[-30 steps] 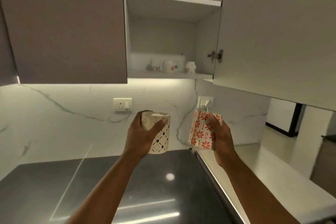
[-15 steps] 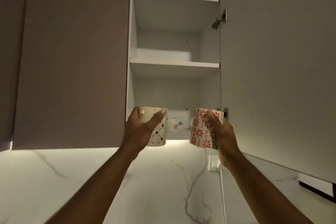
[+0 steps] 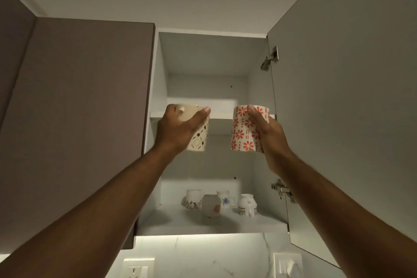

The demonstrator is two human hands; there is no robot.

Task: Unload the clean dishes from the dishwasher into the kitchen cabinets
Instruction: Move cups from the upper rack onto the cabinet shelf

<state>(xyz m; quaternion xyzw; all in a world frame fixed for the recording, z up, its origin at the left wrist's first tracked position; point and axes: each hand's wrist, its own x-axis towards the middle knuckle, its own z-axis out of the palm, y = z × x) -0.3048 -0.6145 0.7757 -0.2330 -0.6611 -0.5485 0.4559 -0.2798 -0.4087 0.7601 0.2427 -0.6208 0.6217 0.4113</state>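
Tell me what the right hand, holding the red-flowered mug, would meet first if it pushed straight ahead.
Likely the front edge of the upper shelf: the red-flowered mug in the right hand overlaps it, though depth is unclear.

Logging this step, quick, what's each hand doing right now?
Left hand: grips the cream patterned mug.
Right hand: grips the red flower mug.

Dim, soft-focus view; a bright strip light (image 3: 203, 238) glows beneath the cabinet (image 3: 209, 224), and straight edges bow outward.
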